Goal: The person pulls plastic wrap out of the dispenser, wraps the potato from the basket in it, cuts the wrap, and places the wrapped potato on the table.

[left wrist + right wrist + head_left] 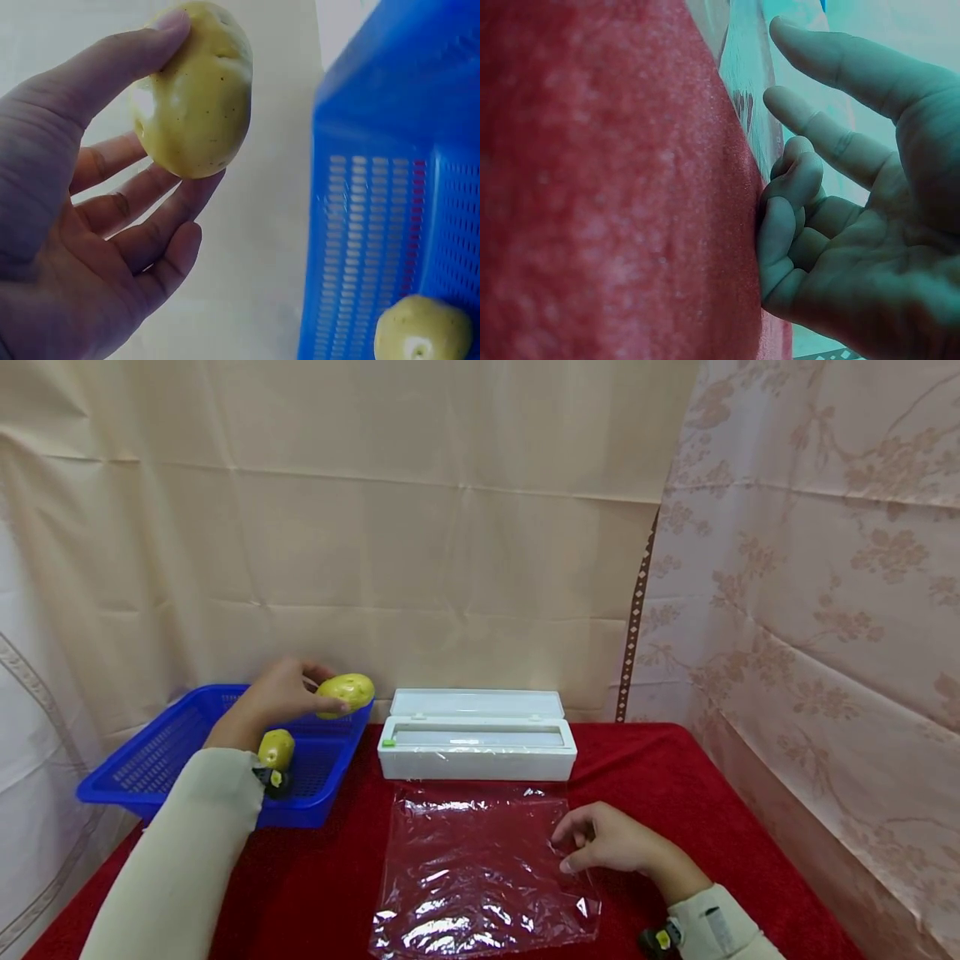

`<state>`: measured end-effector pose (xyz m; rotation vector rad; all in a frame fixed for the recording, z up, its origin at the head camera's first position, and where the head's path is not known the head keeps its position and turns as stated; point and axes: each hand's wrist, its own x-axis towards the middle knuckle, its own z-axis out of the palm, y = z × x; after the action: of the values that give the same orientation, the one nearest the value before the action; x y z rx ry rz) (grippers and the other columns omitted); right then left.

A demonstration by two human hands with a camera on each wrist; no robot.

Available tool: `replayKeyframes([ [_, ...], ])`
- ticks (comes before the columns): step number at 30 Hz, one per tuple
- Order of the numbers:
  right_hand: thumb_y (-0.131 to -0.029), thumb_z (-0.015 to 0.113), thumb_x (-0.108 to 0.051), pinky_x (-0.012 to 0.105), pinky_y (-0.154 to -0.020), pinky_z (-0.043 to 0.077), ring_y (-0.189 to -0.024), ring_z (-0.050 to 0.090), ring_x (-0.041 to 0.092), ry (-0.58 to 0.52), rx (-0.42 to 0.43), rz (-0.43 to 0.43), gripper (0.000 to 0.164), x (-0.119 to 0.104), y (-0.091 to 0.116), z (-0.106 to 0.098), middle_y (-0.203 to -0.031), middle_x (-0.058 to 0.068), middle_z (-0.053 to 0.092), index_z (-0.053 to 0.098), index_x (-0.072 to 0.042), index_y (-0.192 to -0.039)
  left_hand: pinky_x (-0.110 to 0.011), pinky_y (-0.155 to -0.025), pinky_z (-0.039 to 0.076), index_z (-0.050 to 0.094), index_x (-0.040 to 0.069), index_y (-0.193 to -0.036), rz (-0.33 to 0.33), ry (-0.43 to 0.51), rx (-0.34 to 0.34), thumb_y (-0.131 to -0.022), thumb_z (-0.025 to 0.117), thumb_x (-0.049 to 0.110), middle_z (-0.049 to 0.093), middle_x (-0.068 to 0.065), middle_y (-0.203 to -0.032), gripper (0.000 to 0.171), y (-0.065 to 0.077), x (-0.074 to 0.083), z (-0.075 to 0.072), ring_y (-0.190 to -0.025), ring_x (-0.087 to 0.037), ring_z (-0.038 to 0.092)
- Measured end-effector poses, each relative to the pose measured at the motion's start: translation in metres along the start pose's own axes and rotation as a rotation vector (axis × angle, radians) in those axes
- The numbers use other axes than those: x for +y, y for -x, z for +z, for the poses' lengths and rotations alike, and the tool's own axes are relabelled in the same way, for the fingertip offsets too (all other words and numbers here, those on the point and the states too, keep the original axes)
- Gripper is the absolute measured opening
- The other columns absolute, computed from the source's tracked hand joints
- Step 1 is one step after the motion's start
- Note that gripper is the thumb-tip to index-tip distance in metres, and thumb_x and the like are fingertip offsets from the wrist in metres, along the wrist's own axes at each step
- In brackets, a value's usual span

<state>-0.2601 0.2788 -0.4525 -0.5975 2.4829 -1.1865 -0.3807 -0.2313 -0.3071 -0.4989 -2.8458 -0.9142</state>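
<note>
A yellow potato (pixel 351 692) is held by my left hand (pixel 279 697) above the right back part of the blue basket (pixel 330 789). In the left wrist view the thumb lies on the potato (pixel 199 97) and fingertips support it from the other side. A second potato (pixel 277 749) lies in the basket. My right hand (pixel 611 839) rests at the right edge of a sheet of clear plastic wrap (pixel 480 868), its fingers loosely bent with nothing between them. The wrap stretches out flat from a white dispenser box (pixel 477 764), whose lid (pixel 477 702) is raised.
Red cloth (pixel 637 768) covers the table. Behind it hangs a beige curtain (pixel 420 543), and a patterned curtain (pixel 832 635) stands along the right side. A green slider (pixel 388 743) sits at the left end of the dispenser.
</note>
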Motion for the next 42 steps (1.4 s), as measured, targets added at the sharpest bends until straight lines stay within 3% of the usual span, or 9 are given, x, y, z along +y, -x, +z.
replayKeyframes([
  [9,-0.076,0.091,-0.018,0.025,-0.061,0.044,-0.074,0.05,0.014,0.016,0.01,0.029,0.039,-0.004,0.0,0.003,-0.084,0.009,0.063,0.075,-0.011,-0.111,-0.044,-0.085,0.059,0.068,0.006,-0.126,0.024,0.076,0.079,-0.076,0.091,0.048,0.07,-0.017,-0.126,0.07,0.029,0.028,0.016,-0.11,-0.037,0.07],
  [15,-0.074,0.092,-0.019,0.026,-0.061,0.043,-0.073,0.05,0.014,0.059,0.026,0.015,0.039,-0.007,-0.001,0.005,-0.081,0.008,0.063,0.076,-0.011,-0.109,-0.05,-0.087,0.058,0.068,0.013,-0.125,0.06,0.076,0.138,-0.073,0.092,0.051,0.071,-0.012,-0.124,0.069,0.055,0.043,0.034,-0.11,-0.033,0.071],
  [22,-0.071,0.094,-0.02,0.027,-0.059,0.042,-0.071,0.05,0.014,0.127,0.062,0.026,0.038,-0.011,-0.001,0.008,-0.077,0.004,0.061,0.076,-0.015,-0.105,-0.047,-0.087,0.059,0.068,0.011,-0.128,0.117,0.119,0.136,-0.074,0.093,0.046,0.071,-0.01,-0.124,0.069,0.076,0.06,0.054,-0.108,-0.028,0.071],
  [26,-0.068,0.096,-0.023,0.028,-0.062,0.043,-0.071,0.051,0.013,0.198,0.088,0.003,0.04,-0.012,-0.001,0.011,-0.076,0.002,0.061,0.076,-0.017,-0.103,-0.042,-0.085,0.059,0.068,0.012,-0.127,0.147,0.133,0.134,-0.075,0.093,0.043,0.07,-0.007,-0.125,0.066,0.082,0.065,0.064,-0.107,-0.026,0.07],
  [31,-0.068,0.096,-0.027,0.03,-0.065,0.044,-0.074,0.053,0.014,0.239,0.101,0.019,0.04,-0.012,-0.004,0.014,-0.079,0.0,0.062,0.075,-0.021,-0.102,-0.033,-0.078,0.057,0.068,0.013,-0.126,0.168,0.156,0.108,-0.074,0.094,0.04,0.071,-0.002,-0.113,0.064,0.085,0.067,0.077,-0.097,-0.02,0.068],
  [36,-0.069,0.095,-0.027,0.032,-0.066,0.044,-0.079,0.053,0.018,0.222,0.093,0.038,0.039,-0.015,-0.002,0.014,-0.082,0.0,0.063,0.075,-0.021,-0.101,-0.033,-0.076,0.06,0.069,0.013,-0.124,0.192,0.18,0.072,-0.074,0.095,0.034,0.07,-0.001,-0.111,0.061,0.085,0.074,0.091,-0.095,-0.018,0.069],
  [42,-0.072,0.094,-0.022,0.029,-0.062,0.045,-0.075,0.052,0.017,0.138,0.076,0.021,0.039,-0.016,0.002,0.007,-0.083,0.006,0.063,0.076,-0.015,-0.105,-0.031,-0.077,0.06,0.072,0.019,-0.118,0.266,0.148,0.043,-0.071,0.097,0.03,0.068,0.006,-0.111,0.054,0.087,0.086,0.103,-0.098,-0.013,0.069],
])
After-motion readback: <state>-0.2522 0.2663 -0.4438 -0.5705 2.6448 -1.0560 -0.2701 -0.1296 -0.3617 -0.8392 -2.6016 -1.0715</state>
